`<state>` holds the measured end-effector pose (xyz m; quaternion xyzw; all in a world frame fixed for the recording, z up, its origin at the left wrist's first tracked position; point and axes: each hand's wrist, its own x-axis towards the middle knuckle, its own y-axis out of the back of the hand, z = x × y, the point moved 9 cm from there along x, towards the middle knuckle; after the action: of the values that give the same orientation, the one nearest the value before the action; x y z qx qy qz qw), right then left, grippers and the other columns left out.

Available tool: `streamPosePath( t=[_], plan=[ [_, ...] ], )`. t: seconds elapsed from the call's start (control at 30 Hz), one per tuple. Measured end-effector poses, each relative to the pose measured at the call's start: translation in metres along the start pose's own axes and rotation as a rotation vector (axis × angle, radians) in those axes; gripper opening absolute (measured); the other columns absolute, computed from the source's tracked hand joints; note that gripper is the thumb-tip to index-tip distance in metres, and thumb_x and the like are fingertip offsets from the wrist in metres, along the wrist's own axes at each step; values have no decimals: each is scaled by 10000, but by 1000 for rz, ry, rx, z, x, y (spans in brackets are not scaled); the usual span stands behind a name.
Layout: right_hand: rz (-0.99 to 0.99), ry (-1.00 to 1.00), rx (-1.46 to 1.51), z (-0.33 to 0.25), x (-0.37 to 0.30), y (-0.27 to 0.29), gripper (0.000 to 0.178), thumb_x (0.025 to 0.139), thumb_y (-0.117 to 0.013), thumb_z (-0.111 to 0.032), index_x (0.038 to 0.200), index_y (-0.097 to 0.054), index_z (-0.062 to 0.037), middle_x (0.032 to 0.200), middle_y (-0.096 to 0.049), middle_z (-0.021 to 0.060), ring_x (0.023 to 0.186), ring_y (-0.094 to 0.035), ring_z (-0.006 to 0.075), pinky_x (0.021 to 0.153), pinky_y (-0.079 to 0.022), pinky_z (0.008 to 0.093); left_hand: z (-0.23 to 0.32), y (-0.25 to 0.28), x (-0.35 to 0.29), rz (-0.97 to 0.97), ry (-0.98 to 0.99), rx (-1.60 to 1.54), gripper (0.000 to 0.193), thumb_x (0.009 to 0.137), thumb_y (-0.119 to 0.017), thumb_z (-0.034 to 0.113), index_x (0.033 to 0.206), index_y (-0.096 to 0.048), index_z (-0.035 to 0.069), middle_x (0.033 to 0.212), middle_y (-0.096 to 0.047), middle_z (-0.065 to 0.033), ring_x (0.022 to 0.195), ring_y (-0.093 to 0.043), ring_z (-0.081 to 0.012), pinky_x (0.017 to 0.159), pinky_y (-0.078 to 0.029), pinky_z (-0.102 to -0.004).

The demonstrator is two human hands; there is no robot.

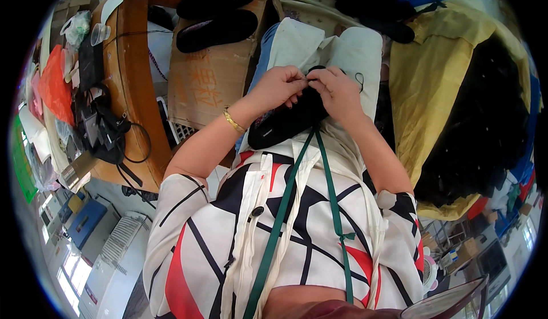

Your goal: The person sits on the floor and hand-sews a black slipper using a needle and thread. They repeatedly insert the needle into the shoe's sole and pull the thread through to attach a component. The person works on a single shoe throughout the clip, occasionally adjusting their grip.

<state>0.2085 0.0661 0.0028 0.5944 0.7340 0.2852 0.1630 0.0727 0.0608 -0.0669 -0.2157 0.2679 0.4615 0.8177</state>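
A black cloth shoe (pixel 285 126) lies slantwise across my lap, on a white cloth (pixel 357 47) spread over my legs. Above it my left hand (pixel 282 86) and my right hand (pixel 338 94) meet, fingertips nearly touching. Both are closed in a pinch. Whatever lies between the fingers is too small to make out. Part of the shoe is hidden under the hands. A thin dark loop (pixel 359 80) shows just right of my right hand.
Left of my lap, two black shoes (pixel 217 30) rest on a cardboard box (pixel 205 85). Beyond it stands a wooden table (pixel 134 50) with a black bag (pixel 100 122). At the right, a large yellow sack (pixel 425 90) holds a heap of black items (pixel 474 130).
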Motion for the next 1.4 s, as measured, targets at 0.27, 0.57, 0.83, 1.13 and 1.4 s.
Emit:
streamPosePath(
  t=[0.27,0.57,0.83,1.13,1.4],
  plan=[
    [398,-719,1530,104,-33,52,87,971,-600,-118,991,-575,-36,795,-623,55,668,-601,134,631,-517,241,16,6,-7,120,-192,193,157,921,-680,166,894,-681,11,663,-538,78,605,-440,-1,521,-357,-193],
    [1441,-631,1272,267,-175,252,269,1032,-424,-118,796,-430,11,678,-448,57,592,-458,187,1051,-484,530,32,1,-9,160,-308,358,189,893,-712,201,930,-678,19,604,-522,31,552,-415,-32,502,-350,-237],
    [1387,-630,1252,244,-167,227,270,1044,-423,-132,818,-443,14,705,-442,65,619,-430,189,1030,-505,521,53,-6,-5,190,-400,611,265,845,-750,262,872,-680,7,611,-536,-58,539,-420,-114,522,-375,-294],
    [1315,-629,1265,256,-187,246,248,1025,-460,-104,811,-457,21,691,-443,73,632,-454,193,1034,-493,552,44,-4,7,247,-397,537,251,732,-796,193,826,-669,-2,807,-571,-91,749,-591,-214,685,-465,-312],
    [1656,-404,354,197,-263,358,262,898,-508,-1,639,-470,9,595,-482,62,533,-512,162,821,-603,429,39,-3,5,267,-372,529,247,725,-789,176,821,-663,-14,882,-591,-107,828,-606,-245,759,-477,-321]
  ],
)
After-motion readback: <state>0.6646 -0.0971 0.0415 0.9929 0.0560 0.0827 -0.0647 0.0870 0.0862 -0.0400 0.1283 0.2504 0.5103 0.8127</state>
